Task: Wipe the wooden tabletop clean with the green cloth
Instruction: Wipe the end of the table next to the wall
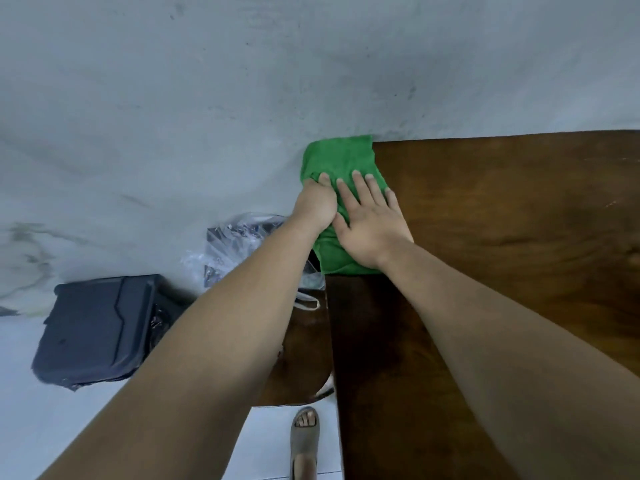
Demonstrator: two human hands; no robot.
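Head camera looking down: far left, a dark grey hard case (98,329) lies on the pale floor, crumpled clear plastic wrapping (239,244) beside it. Left hand (317,204) curls its fingers over the soft green cloth (341,161), gripping its left edge at the corner of the dark brown wooden tabletop (519,220). Right hand (370,223) presses flat on the cloth, fingers spread. Below, a sandalled foot (304,441).

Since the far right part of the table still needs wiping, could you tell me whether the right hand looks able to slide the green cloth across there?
Probably yes: the right hand lies flat on the green cloth, and the wooden tabletop to its right shows nothing in the way.
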